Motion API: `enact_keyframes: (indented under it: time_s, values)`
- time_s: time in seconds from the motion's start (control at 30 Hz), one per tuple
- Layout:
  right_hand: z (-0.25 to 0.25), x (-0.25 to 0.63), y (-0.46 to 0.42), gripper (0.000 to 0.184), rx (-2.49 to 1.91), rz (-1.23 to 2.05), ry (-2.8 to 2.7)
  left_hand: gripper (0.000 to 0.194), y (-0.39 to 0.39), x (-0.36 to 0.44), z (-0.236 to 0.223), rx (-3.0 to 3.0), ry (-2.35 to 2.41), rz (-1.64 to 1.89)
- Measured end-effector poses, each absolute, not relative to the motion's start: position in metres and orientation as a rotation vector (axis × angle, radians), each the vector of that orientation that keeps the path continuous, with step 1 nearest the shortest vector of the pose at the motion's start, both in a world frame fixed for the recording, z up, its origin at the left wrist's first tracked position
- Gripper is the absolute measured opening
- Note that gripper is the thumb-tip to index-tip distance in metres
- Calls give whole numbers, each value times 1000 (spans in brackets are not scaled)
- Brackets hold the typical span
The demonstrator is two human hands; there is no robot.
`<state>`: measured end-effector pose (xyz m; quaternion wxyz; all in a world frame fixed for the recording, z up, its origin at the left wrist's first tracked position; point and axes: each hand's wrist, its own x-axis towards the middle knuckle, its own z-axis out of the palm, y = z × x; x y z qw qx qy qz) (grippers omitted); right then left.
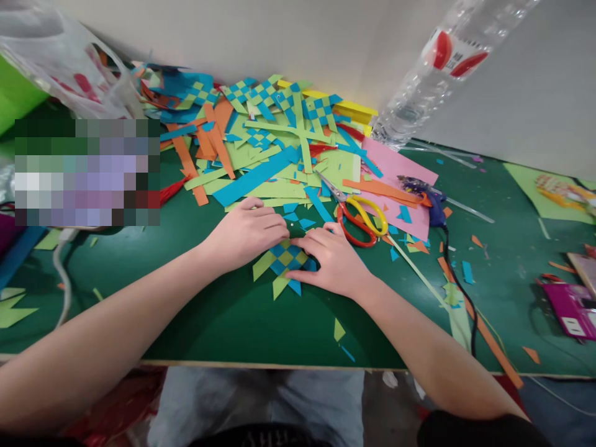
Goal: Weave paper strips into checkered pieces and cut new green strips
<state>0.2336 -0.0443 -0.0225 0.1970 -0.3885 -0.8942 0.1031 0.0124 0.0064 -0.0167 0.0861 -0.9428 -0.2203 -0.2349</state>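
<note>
A woven paper piece [285, 256] in blue and light green checks lies on the green table in front of me, its pointed strip ends sticking out toward me. My left hand [251, 234] is closed at its upper left edge, fingers curled and tips pressed together. On the right side, my right hand [333, 257] grips the piece, with thumb and forefinger on the weave; its other fingers are bent. Both hands cover part of the far edge. Just beyond my right hand lie scissors [358, 217] with red and yellow handles, blades pointing away.
A heap of paper strips and woven pieces [274, 136] spreads along the wall. Behind the scissors are pink paper [400, 180] and a blue tool with a black cord [435, 208]. A plastic bottle [433, 74] leans at the back right; a plastic bag [79, 68] stands left.
</note>
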Motion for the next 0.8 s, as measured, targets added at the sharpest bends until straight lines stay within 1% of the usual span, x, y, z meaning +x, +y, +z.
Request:
enact_keyframes:
  time_s: [0.13,0.53,0.7,0.8]
  values:
    - [-21,234,-44,60,-1100,328,-2504,26,6,13,-15,-2773,-642,-636]
    - [-23,234,-44,59,-1106,333,-2514,34,5,8,-7,-2851,-577,-396]
    - [-22,235,-44,59,-1099,342,-2508,28,7,6,-8,-2936,-576,-451]
    - [-22,235,-44,58,-1102,340,-2506,28,8,7,-10,-2929,-609,-535]
